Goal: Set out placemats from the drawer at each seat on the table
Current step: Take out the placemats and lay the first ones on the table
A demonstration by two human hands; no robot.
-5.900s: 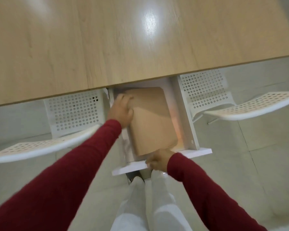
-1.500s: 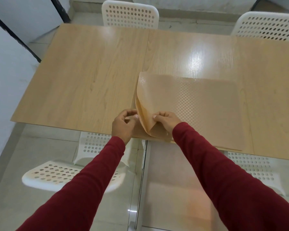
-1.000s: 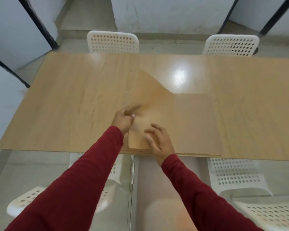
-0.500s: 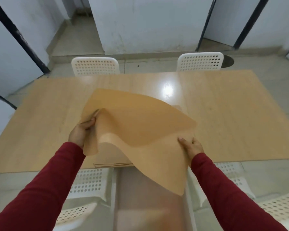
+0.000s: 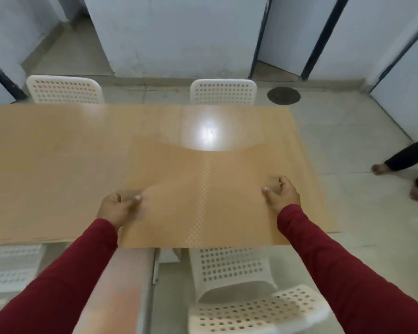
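Both hands, left hand (image 5: 117,208) and right hand (image 5: 281,194), pinch one placemat (image 5: 198,196) with curled fingers at the tabletop (image 5: 46,165) near edge; its limp far edge could fold under

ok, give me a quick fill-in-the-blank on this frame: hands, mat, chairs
Both hands, left and right, grip one ____.
The mat is held over the ____.
The sleeves are dark ____.
Across the table stand ____ white chairs.

Missing words: mat; table; red; two
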